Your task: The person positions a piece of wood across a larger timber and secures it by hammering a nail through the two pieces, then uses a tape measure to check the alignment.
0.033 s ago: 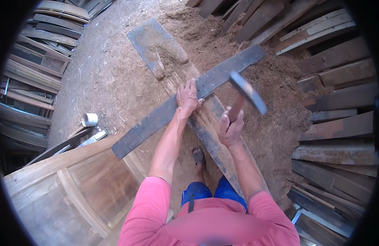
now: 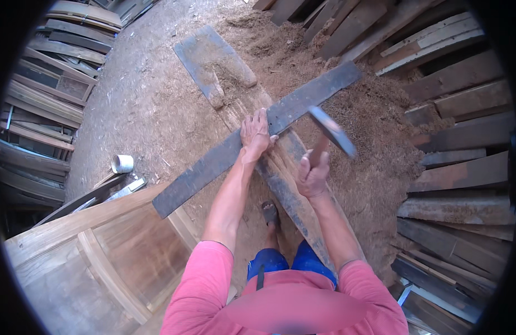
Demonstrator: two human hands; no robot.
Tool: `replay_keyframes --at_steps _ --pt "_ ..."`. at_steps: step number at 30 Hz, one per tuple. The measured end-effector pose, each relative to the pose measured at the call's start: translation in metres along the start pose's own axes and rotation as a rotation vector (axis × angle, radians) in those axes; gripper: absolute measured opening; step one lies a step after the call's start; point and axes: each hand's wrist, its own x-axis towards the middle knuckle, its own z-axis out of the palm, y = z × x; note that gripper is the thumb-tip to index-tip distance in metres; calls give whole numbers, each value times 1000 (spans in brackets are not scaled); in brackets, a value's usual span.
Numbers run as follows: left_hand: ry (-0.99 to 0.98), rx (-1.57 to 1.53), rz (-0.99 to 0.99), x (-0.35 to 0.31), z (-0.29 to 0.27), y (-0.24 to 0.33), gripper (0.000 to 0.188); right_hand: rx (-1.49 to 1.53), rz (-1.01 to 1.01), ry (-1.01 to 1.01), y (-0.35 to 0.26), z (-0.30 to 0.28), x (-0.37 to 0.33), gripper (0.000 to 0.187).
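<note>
A long dark plank (image 2: 199,176) lies slantwise across a worn wooden bench (image 2: 296,192). My left hand (image 2: 256,132) grips the plank near its middle, with the fingers laid over it and the thumb by its near edge. What lies under the palm is hidden. Closed round the wooden handle of a hammer (image 2: 332,131) is my right hand (image 2: 313,177). The hammer's metal head is raised above the bench's right side, apart from the plank and slightly blurred.
Sawdust and shavings (image 2: 375,111) heap along the bench's right. Stacked boards (image 2: 459,178) line the right side, more timber (image 2: 46,106) the left. A panelled wooden door (image 2: 96,245) lies at the lower left, near a white cup-like container (image 2: 122,163). My sandalled foot (image 2: 270,213) is beside the bench.
The hammer's head has shifted slightly left with a small tilt of my right hand. My left hand and the plank have stayed put.
</note>
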Motion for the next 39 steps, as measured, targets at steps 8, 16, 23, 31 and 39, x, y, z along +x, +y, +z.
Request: replay_keyframes --at_steps 8,16,23,31,39 --pt "85 32 1 -10 -3 -3 105 39 -21 -63 -39 -9 30 29" --pt "72 14 10 -5 -8 5 101 -438 472 -607 -8 -17 31 30" --pt "34 -5 2 1 -9 12 98 -315 -71 -204 26 -13 25 29" --pt "69 32 -2 -8 -10 4 100 7 -64 -136 -51 -22 54 24" --pt "3 53 -21 -24 2 -2 102 -428 320 -544 -20 -24 35 32"
